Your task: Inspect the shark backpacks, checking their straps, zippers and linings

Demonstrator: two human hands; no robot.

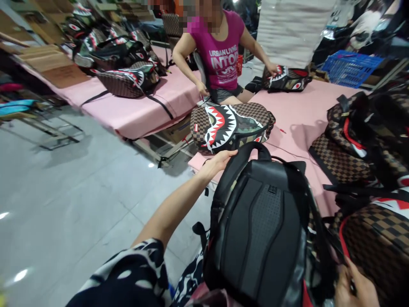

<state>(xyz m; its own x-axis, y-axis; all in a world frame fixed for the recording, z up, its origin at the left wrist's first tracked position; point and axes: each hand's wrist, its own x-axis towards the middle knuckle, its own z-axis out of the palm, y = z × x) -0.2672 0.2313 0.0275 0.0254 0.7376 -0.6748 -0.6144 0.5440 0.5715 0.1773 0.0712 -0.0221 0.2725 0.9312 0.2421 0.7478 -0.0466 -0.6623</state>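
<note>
A black backpack (265,230) stands in front of me with its padded back panel towards me and its top loop up. At its upper left, my left hand (222,161) is closed on the shoulder strap (234,168); part of the fingers is hidden behind it. Low on the right, my right hand (358,283) is closed around a dark strap (334,245) beside the backpack, slightly blurred. Just beyond my left hand lies a brown checkered backpack (231,125) with a shark-mouth print. Another checkered backpack (377,238) with red piping sits by my right hand.
A person in a magenta shirt (223,53) sits across the pink table (297,106), one hand on a shark-print bag (287,79). More bags (348,145) are heaped at right. A second pink table (128,111) holds piled bags. A blue basket (349,68) stands behind.
</note>
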